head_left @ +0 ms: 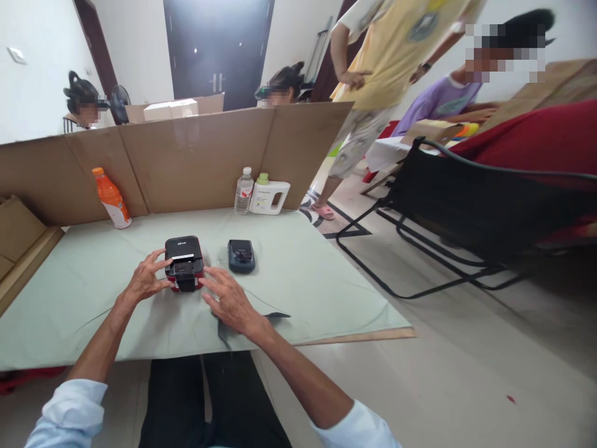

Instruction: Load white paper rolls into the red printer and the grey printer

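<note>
A black box-shaped device with red sides (183, 249) rests on the cloth-covered table, its top marked by a pale strip and a black piece at the near end. My left hand (147, 277) is at its left side, thumb and fingers spread, fingertips at the edge. On the opposite side my right hand (231, 298) reaches toward the device with fingers apart; whether they press on it is hard to tell. A smaller dark device (241, 256) lies to the right. Under my right wrist is a flat black strip (277, 316), partly hidden by the hand.
A cardboard wall (196, 158) closes the far side. Before it stand an orange bottle (112, 202), a clear bottle (243, 193) and a white jug (270, 198). Several people are beyond. A black folding chair (466, 218) stands right of the table (326, 298).
</note>
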`<state>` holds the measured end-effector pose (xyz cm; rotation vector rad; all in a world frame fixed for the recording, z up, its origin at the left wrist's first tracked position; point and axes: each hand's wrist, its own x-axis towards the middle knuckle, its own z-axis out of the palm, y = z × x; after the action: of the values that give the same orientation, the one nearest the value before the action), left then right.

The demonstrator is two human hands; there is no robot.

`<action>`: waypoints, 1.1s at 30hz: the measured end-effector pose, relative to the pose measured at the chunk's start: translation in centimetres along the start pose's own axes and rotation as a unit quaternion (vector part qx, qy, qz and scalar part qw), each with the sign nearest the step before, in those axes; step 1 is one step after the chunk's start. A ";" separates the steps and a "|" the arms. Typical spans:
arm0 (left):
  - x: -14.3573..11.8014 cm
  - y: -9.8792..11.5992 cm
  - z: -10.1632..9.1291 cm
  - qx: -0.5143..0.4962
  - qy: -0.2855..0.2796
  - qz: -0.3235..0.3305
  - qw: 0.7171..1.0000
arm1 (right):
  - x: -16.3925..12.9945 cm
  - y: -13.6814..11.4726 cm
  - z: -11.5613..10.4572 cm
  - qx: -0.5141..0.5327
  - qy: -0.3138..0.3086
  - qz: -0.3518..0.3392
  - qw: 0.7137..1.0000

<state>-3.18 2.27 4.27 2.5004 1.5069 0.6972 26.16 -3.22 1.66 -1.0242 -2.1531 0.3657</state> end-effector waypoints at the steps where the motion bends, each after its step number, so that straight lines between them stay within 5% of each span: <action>1: 0.0 0.1 0.2 0.004 0.010 -0.001 1.000 | 0.0 0.5 -0.5 -0.002 0.008 0.008 1.000; 7: 0.2 0.7 0.6 0.004 0.014 -0.026 1.000 | -0.6 4.0 -2.3 -0.001 0.029 0.065 0.997; 15: -0.5 0.6 1.1 0.009 0.006 -0.078 0.997 | -1.5 7.1 -1.3 0.084 0.015 0.127 0.988; 21: -0.8 0.6 3.3 -0.070 0.024 -0.095 0.993 | 1.3 5.5 -0.4 0.268 -0.111 0.206 0.935; 27: -1.1 1.3 5.4 -0.114 0.047 -0.120 0.985 | 3.3 2.8 -0.2 0.368 -0.146 0.103 0.912; 33: -2.9 -1.2 2.7 -0.147 0.091 -0.148 0.974 | 6.6 -0.1 1.4 0.387 -0.143 0.079 0.907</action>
<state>-4.08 0.67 0.59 1.9895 1.6484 1.0307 22.32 1.79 3.91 -0.6935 -1.8710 1.3910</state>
